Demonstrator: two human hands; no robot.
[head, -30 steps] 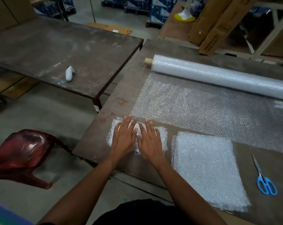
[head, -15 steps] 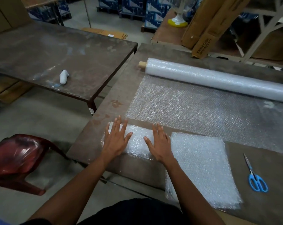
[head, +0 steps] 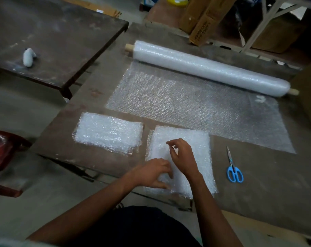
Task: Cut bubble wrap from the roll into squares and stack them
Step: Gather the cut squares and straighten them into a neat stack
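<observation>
Both hands are now over the larger stack of bubble wrap squares point(head: 192, 139), having left the smaller folded stack point(head: 108, 131) that they were pressing flat a moment ago. I am curling my left hand point(head: 151, 172) on the near part of the larger stack, thumb and fingers gripping the wrap's surface. I am raising my right hand point(head: 182, 154) just above it, fingertips drawn together; whether they are pinching a layer I cannot tell. Beside the stack, to the right, blue scissors point(head: 234, 170) are lying on the desk point(head: 276, 184). Beyond, the unrolled sheet point(head: 195, 106) is running back to the roll point(head: 208, 67).
</observation>
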